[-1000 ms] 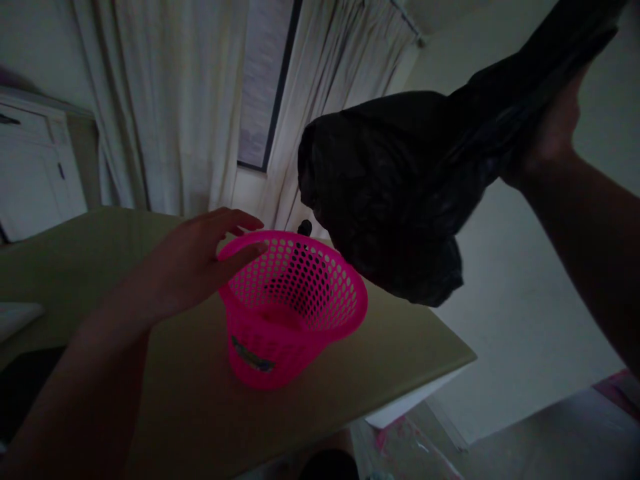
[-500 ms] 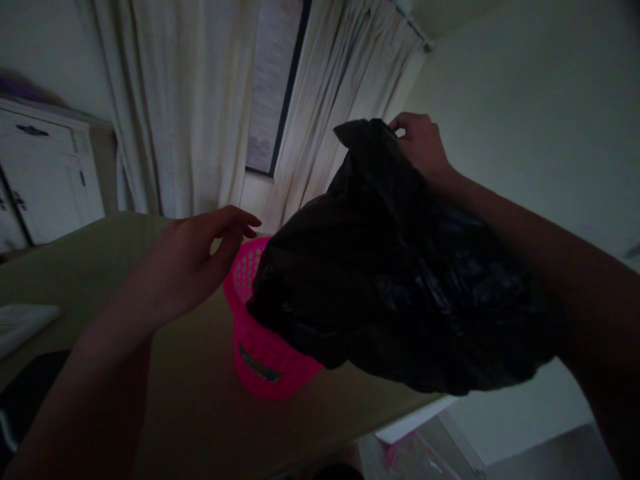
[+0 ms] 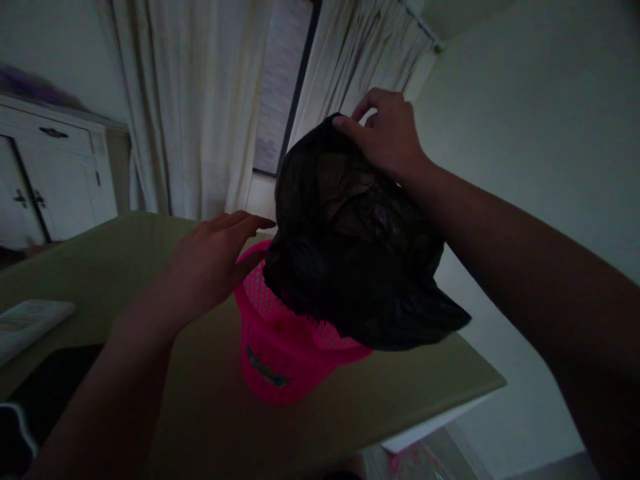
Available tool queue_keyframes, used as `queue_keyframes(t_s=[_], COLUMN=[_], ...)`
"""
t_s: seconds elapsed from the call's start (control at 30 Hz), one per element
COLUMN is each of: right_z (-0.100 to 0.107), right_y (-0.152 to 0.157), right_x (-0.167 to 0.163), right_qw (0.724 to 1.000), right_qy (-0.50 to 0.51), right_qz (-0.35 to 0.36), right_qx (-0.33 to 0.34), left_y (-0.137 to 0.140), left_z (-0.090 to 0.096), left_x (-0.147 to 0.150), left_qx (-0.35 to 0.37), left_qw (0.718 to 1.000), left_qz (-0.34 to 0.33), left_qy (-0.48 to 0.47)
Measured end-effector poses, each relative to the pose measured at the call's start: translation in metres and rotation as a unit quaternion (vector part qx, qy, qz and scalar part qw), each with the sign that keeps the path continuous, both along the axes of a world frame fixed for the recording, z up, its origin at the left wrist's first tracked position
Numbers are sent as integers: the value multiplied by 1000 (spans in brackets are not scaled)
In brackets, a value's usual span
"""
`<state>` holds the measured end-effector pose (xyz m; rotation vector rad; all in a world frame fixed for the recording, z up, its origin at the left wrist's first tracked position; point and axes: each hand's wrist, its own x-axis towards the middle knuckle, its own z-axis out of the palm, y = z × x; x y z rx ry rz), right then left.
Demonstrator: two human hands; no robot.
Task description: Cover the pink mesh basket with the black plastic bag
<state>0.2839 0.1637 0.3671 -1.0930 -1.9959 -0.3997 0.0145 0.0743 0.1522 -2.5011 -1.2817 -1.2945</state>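
Two hands work over an olive-green table [image 3: 90, 267] that fills the near left of the view, with pale curtains [image 3: 195, 100] hanging at the far side and a white cabinet [image 3: 55, 173] at the far left. On the table stands a pink perforated basket [image 3: 280, 353], upright, with a small label on its near wall. A crumpled black plastic bag [image 3: 350, 253] sits over the mouth of the basket, covering most of the rim and spilling past its right edge; whether the bag reaches down inside cannot be told. The right hand [image 3: 387, 137] comes in from the near right and pinches the top of the bag between thumb and fingertips. The left hand [image 3: 215, 260] lies open, fingers together and stretched toward the bag, its fingertips at the basket's left rim and just beside the bag. A flat pale object [image 3: 27, 320], blurred, rests on the table at the left edge.
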Motion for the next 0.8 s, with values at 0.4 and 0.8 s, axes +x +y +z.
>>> queue_keyframes(t_s=[0.4, 0.8], right_z=[-42, -121], right_y=[-42, -181], right_x=[23, -13], right_qw=[954, 923], right_qy=[-73, -381], right_qz=[145, 41], right_qx=[-250, 36], left_y=[-23, -30], left_z=[16, 19], left_x=[-7, -2], left_qx=[84, 144], left_qw=[986, 978], left_qz=[2, -115], left_qy=[-146, -102])
